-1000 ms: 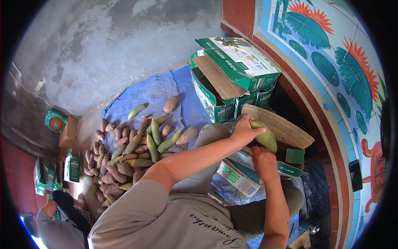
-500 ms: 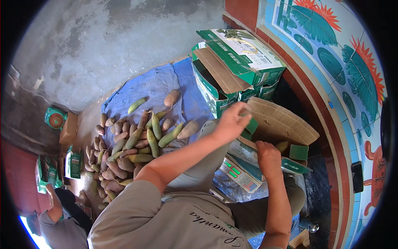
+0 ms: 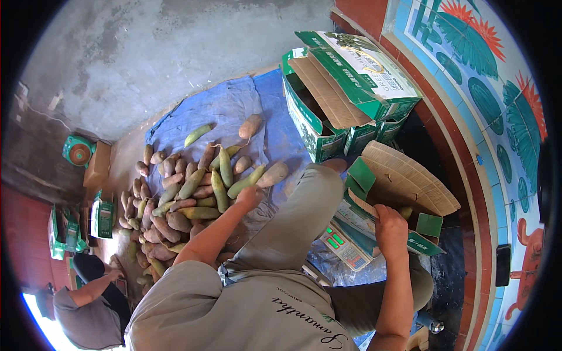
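Many long vegetables (image 3: 167,228), green and reddish-brown, lie heaped partly on a blue sheet (image 3: 202,105). Our left hand (image 3: 250,199) is at one green vegetable (image 3: 243,183); we cannot tell how open its fingers are. Our right hand (image 3: 391,231), fingers bent, holds an open green-and-white cardboard box's (image 3: 404,174) near wall.

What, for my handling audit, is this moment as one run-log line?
left hand: at green radish, contact unclear | right hand: on edge of open cardboard carton | digital scale: display lit green
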A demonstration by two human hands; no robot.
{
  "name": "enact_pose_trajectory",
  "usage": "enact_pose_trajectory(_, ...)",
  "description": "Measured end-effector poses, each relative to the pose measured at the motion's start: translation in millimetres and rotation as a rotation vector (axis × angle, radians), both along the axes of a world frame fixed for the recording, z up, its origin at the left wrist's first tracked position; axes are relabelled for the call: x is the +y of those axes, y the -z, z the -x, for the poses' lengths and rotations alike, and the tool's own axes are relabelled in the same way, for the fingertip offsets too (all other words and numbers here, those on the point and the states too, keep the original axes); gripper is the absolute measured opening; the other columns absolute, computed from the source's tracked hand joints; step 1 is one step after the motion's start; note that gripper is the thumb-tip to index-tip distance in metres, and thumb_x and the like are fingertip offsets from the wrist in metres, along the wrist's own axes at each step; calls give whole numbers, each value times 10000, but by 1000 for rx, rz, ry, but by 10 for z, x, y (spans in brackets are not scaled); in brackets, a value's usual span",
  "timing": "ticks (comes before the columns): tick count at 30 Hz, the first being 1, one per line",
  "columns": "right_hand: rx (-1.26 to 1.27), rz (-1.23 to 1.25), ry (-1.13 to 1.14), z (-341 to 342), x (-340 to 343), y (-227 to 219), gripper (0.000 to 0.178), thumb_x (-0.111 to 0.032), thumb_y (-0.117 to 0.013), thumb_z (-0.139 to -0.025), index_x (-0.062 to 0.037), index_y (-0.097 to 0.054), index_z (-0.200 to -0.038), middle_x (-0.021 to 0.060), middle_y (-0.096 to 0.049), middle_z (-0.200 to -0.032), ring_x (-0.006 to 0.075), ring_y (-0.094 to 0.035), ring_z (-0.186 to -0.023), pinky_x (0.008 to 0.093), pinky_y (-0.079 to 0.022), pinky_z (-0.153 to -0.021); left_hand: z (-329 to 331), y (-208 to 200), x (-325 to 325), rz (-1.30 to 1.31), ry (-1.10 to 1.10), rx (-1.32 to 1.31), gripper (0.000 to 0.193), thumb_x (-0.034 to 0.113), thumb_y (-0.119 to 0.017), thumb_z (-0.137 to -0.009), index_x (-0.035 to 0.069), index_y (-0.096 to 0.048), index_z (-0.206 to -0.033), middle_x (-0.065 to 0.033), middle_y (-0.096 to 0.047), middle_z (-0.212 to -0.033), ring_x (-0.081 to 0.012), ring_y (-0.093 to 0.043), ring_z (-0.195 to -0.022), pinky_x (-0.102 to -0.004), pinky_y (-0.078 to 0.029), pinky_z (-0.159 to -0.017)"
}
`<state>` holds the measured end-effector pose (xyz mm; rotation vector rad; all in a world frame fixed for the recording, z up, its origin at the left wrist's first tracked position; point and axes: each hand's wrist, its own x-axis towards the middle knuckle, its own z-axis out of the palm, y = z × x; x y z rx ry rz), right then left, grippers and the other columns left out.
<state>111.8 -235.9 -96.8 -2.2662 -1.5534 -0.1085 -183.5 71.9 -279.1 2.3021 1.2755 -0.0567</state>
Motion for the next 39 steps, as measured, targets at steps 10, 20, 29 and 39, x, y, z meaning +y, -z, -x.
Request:
enact_pose_trajectory(10,112,47,11,18,75,-87,332,44,-630,-724,-58,-607,-1040,158,-649,-912,360,-628,-846,442,-505,-736,1252,1675,-619,451,327,529,448,298,-585,-828,141,-608,-1247,-153,-649,-1170,-342,-622,-1084,-449,-490,-921)
enact_pose_trajectory(20,94,36,53,-28,64,-58,359,46,-654,-693,-59,-627,-1036,148,-643,-883,351,-621,-810,438,-501,-721,1014,1246,-857,521,457,751,480,424,-533,-877,242,-561,-1320,-102,-509,-1395,-345,-527,-1238,-536,-443,-973)
enact_pose_trajectory(29,132,45,54,-20,184,-101,376,76,-645,-691,-50,-629,-1044,152,-638,-873,359,-617,-806,435,-495,-716,1508,2024,-1094,450,671,701,549,464,-507,-893,247,-477,-1397,-68,-441,-1463,-339,-426,-1327,-611,-317,-1052)
enact_pose_trajectory(39,118,100,93,-70,128,-87,289,33,-627,-795,-49,-620,-1072,177,-651,-924,369,-635,-836,423,-497,-723,1151,607,-934,389,510,801,544,388,-532,-889,160,-496,-1382,-94,-485,-1400,-348,-416,-1312,-608,-253,-1088)
